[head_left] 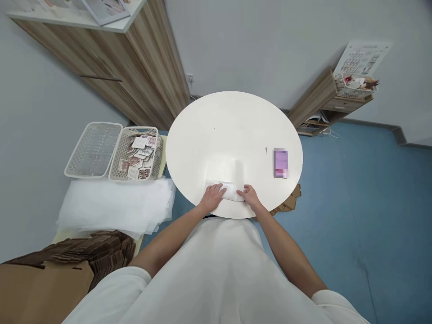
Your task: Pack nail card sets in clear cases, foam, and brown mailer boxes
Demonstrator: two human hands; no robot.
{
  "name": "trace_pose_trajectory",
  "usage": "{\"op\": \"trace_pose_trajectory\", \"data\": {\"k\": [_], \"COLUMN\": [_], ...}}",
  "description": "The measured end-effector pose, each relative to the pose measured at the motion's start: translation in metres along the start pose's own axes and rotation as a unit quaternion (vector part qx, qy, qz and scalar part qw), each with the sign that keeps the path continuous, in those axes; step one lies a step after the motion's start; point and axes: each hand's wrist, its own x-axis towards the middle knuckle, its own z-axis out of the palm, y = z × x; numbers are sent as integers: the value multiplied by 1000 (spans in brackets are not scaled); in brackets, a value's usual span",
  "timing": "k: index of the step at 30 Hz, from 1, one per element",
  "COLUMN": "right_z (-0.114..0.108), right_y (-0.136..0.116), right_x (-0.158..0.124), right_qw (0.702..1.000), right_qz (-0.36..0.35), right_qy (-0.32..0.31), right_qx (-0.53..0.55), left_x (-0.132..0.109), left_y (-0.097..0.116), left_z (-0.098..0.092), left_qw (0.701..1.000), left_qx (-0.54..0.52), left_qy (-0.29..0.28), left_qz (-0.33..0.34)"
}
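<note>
A white, partly see-through wrapping sheet (231,191) lies at the near side of the round white table, with its near part folded over. A thin strip of it reaches away from me on the right. My left hand (212,198) rests on the folded part's left end, fingers spread and thumb out to the right. At the right end, my right hand (249,196) pinches the sheet's edge between thumb and fingers. Whatever may lie inside the fold is hidden.
On the round table (229,117), a purple blurred item (281,163) lies to the right. Left stand a basket of small packets (154,155), a basket of clear cases (69,164), stacked white sheets (114,202) and folded cardboard boxes (43,288). A wooden cabinet (148,58) stands behind.
</note>
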Motion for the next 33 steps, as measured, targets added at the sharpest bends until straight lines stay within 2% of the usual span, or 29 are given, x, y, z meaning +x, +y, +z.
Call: {"op": "trace_pose_trajectory", "data": {"k": [5,9,13,16,20,23,26,30,33], "right_z": [-13,-38,-59,-61,-58,-60,-64,-66,-62], "right_y": [8,7,3,-2,-10,-13,-14,-8,-5], "right_x": [10,20,26,28,31,33,33,28,23], "right_qw": [998,992,989,987,988,978,957,931,915], "right_qz": [-27,-44,-72,-109,-113,-131,-169,-212,-231], "right_qy": [57,114,129,100,2,-51,-54,-20,-29], "right_qx": [-25,-4,-19,-60,-107,-153,-228,-297,-330], "left_x": [19,52,82,89,83,77,76,75,74], "left_y": [13,34,59,69,74,77,79,75,70], "left_z": [0,4,7,6,-4,-12,-16,-13,-11], "left_qw": [1000,1000,1000,998,993,991,994,996,995], "left_qx": [10,-2,-30,-54,-103,-126,-108,-78,-86], "left_qy": [-9,-6,-3,-14,-22,0,-14,-47,-54], "left_qz": [-6,5,1,-25,-62,-39,13,17,23]}}
